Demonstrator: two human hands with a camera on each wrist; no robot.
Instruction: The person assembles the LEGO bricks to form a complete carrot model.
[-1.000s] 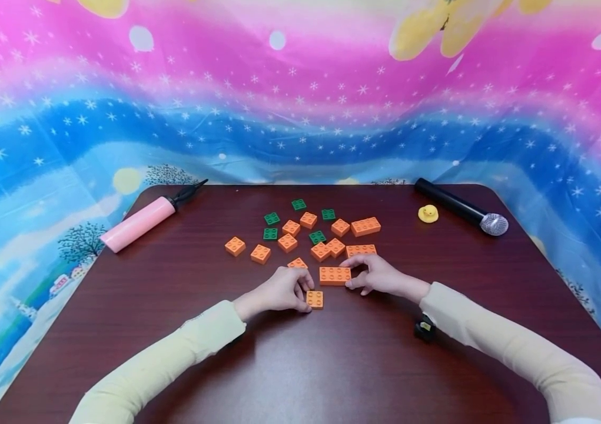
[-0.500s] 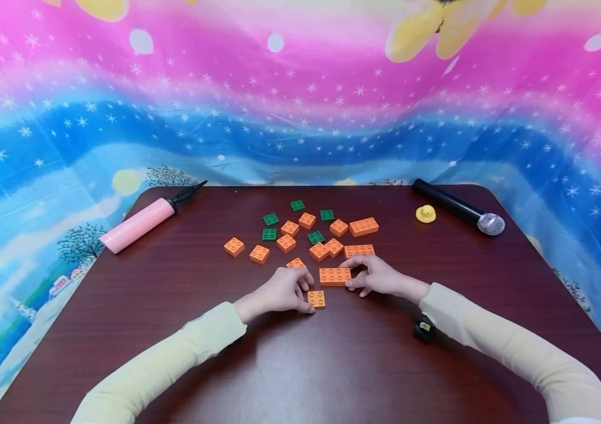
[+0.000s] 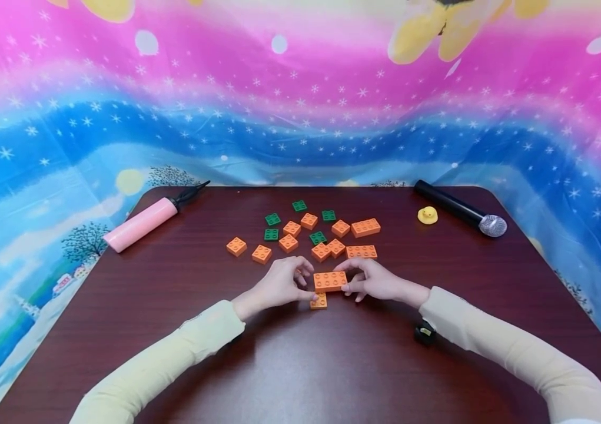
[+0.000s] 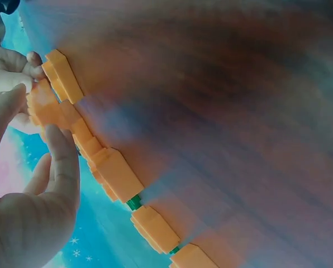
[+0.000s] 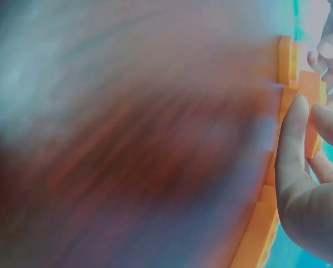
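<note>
My right hand pinches a long orange building brick at its right end between thumb and fingers. That long brick is raised off the table, also visible in the right wrist view as an orange brick. Beneath its near side, a small square orange brick lies partly hidden on the table. To the left, my left hand has its thumb and fingers spread; the thumb tip is by the small brick and the long brick's left end. Whether it touches them is unclear.
Several orange bricks and green bricks lie scattered beyond the hands on the dark table. A pink hand pump lies at far left. At far right are a yellow rubber duck and a microphone.
The right hand has lifted the long brick and moved it left and nearer, over the small brick. The left hand has let go of the small brick, its fingers spreading wider.
</note>
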